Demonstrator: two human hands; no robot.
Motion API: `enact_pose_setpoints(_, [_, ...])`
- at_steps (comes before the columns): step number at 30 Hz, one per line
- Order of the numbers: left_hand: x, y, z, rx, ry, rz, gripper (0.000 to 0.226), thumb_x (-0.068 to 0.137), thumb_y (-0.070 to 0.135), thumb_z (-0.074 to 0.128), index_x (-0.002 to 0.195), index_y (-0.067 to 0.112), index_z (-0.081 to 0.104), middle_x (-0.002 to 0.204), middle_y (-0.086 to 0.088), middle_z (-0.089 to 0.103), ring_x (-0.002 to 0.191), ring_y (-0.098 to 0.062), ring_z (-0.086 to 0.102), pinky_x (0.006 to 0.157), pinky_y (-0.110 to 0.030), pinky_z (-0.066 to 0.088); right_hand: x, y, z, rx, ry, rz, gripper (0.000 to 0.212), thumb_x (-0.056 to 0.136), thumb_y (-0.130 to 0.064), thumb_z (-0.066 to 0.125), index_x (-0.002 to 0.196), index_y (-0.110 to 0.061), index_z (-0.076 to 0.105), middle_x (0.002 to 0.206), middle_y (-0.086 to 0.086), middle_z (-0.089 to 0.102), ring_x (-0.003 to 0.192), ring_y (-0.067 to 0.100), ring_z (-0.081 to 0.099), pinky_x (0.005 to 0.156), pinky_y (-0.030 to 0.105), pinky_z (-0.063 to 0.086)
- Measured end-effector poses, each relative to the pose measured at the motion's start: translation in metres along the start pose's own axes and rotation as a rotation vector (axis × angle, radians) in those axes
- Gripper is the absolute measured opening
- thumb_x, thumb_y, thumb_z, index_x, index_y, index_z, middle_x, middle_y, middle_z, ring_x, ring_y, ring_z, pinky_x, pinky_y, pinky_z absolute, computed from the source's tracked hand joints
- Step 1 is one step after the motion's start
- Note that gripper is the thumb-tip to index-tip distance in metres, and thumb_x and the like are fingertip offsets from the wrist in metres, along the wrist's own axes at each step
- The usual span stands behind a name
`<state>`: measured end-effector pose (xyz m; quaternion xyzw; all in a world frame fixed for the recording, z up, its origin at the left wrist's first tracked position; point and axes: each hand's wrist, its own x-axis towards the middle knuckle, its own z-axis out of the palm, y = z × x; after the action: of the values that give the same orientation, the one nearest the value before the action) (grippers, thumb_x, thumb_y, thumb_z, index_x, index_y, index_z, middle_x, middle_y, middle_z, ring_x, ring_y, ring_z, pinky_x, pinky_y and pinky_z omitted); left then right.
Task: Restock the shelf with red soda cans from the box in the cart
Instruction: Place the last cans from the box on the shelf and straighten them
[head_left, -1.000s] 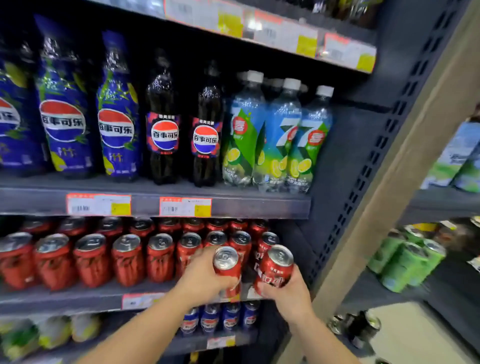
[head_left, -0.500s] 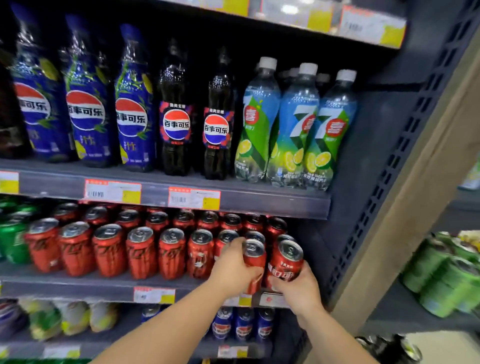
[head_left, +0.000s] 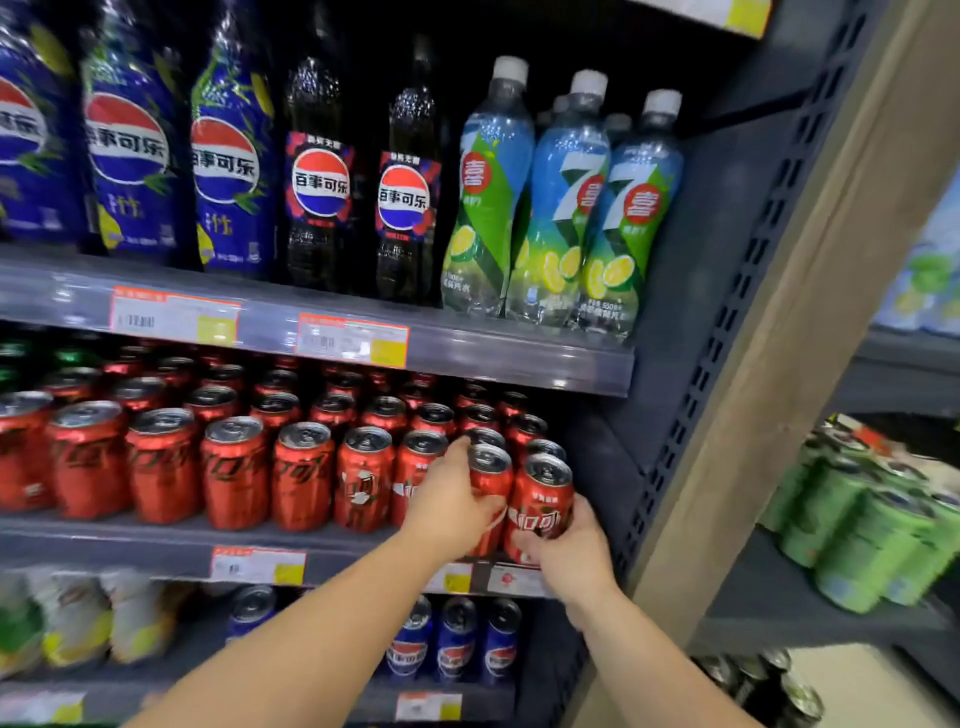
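Note:
Rows of red soda cans (head_left: 234, 470) fill the middle shelf (head_left: 156, 545). At the right end of the front row, my left hand (head_left: 449, 506) grips a red can (head_left: 491, 475) from its left side. Beside it, my right hand (head_left: 566, 553) holds another red can (head_left: 540, 501) from below and the right, at the shelf's front edge. Both cans stand upright and close together. The box and the cart are out of view.
Tall blue, black and green soda bottles (head_left: 488, 197) stand on the shelf above. Blue cans (head_left: 457, 644) sit on the shelf below. A dark perforated upright (head_left: 727, 322) closes the bay just right of my hands. Green can packs (head_left: 872, 530) lie on the neighbouring shelf.
Both hands have carried their cans forward and a little right onto the shelf's right end. The view has swung left and closer, so more red cans show.

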<state>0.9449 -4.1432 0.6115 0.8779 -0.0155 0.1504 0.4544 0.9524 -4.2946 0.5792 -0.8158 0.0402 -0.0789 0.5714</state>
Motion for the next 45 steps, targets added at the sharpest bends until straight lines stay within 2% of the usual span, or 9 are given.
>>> enact_pose_setpoints(4, [0.004, -0.003, 0.008, 0.036, 0.000, -0.003, 0.081, 0.080, 0.024, 0.070, 0.147, 0.018, 0.024, 0.128, -0.004, 0.058, 0.109, -0.022, 0.060, 0.096, -0.039, 0.048, 0.008, 0.006, 0.002, 0.000, -0.014, 0.004, 0.063, 0.069, -0.009, 0.082, 0.124, -0.022, 0.052, 0.104, -0.004, 0.068, 0.096, 0.016, 0.065, 0.092, 0.041, 0.053])
enact_pose_setpoints(9, [0.009, -0.007, 0.010, 0.075, -0.054, 0.017, 0.081, 0.087, 0.021, 0.064, 0.151, 0.019, 0.015, 0.120, -0.004, 0.061, 0.092, -0.012, 0.063, 0.089, -0.032, 0.050, 0.009, 0.011, 0.006, 0.010, 0.001, -0.006, 0.067, 0.071, -0.013, 0.081, 0.128, -0.026, 0.050, 0.108, -0.006, 0.068, 0.099, 0.014, 0.064, 0.094, 0.042, 0.052])
enact_pose_setpoints(13, [0.010, -0.004, 0.007, 0.109, -0.073, 0.045, 0.081, 0.089, 0.021, 0.063, 0.152, 0.016, 0.013, 0.140, -0.007, 0.047, 0.113, -0.016, 0.056, 0.093, -0.022, 0.041, 0.009, 0.008, 0.008, 0.043, 0.017, -0.008, 0.066, 0.074, -0.010, 0.079, 0.130, -0.025, 0.048, 0.110, -0.005, 0.067, 0.100, 0.014, 0.063, 0.095, 0.040, 0.051])
enact_pose_setpoints(21, [0.017, 0.001, 0.010, 0.129, -0.133, 0.000, 0.080, 0.091, 0.022, 0.061, 0.152, 0.019, 0.010, 0.154, -0.007, 0.027, 0.135, -0.021, 0.039, 0.108, -0.030, 0.033, 0.012, 0.002, 0.008, 0.001, 0.041, 0.027, 0.067, 0.074, -0.011, 0.078, 0.132, -0.026, 0.046, 0.116, -0.003, 0.066, 0.105, 0.017, 0.062, 0.098, 0.044, 0.049])
enact_pose_setpoints(26, [0.020, -0.010, 0.022, 0.129, -0.131, -0.057, 0.082, 0.089, 0.021, 0.063, 0.152, 0.018, 0.009, 0.152, -0.013, 0.027, 0.134, -0.026, 0.038, 0.111, -0.038, 0.035, 0.019, 0.006, 0.013, -0.032, 0.013, 0.058, 0.073, 0.075, -0.018, 0.078, 0.137, -0.029, 0.041, 0.121, -0.004, 0.063, 0.110, 0.019, 0.060, 0.098, 0.046, 0.049])
enact_pose_setpoints(33, [0.005, -0.009, 0.017, 0.330, -0.094, 0.074, 0.085, 0.088, 0.026, 0.064, 0.152, 0.020, 0.008, 0.160, -0.014, 0.000, 0.144, -0.032, 0.022, 0.112, -0.039, 0.032, 0.023, 0.017, 0.024, -0.078, 0.036, 0.060, 0.081, 0.074, -0.020, 0.078, 0.141, -0.033, 0.035, 0.126, -0.004, 0.062, 0.114, 0.022, 0.059, 0.100, 0.047, 0.047])
enact_pose_setpoints(37, [0.010, 0.000, -0.014, 0.446, -0.050, 0.255, 0.071, 0.085, 0.018, 0.065, 0.147, 0.021, 0.030, 0.154, -0.008, 0.028, 0.136, -0.024, 0.037, 0.109, -0.034, 0.037, 0.017, 0.020, 0.017, -0.068, 0.006, 0.033, 0.087, 0.072, -0.022, 0.079, 0.145, -0.033, 0.031, 0.128, -0.006, 0.062, 0.116, 0.018, 0.058, 0.102, 0.046, 0.046])
enact_pose_setpoints(40, [0.024, 0.002, -0.041, 0.555, -0.027, 0.402, 0.063, 0.081, 0.034, 0.071, 0.138, 0.026, 0.046, 0.134, 0.001, 0.055, 0.125, -0.020, 0.046, 0.105, -0.038, 0.039, 0.006, 0.015, 0.009, -0.057, 0.003, -0.010, 0.092, 0.078, -0.017, 0.075, 0.149, -0.036, 0.020, 0.134, -0.015, 0.053, 0.122, 0.013, 0.054, 0.106, 0.042, 0.043])
enact_pose_setpoints(45, [0.041, 0.001, -0.043, 0.801, -0.109, 0.434, 0.079, 0.068, 0.064, 0.068, 0.138, 0.039, 0.042, 0.136, 0.007, 0.052, 0.133, -0.020, 0.034, 0.115, -0.047, 0.007, -0.004, 0.006, 0.003, -0.179, 0.056, -0.183, 0.092, 0.084, -0.009, 0.069, 0.151, -0.036, 0.013, 0.151, -0.008, 0.034, 0.137, 0.012, 0.036, 0.112, 0.035, 0.034])
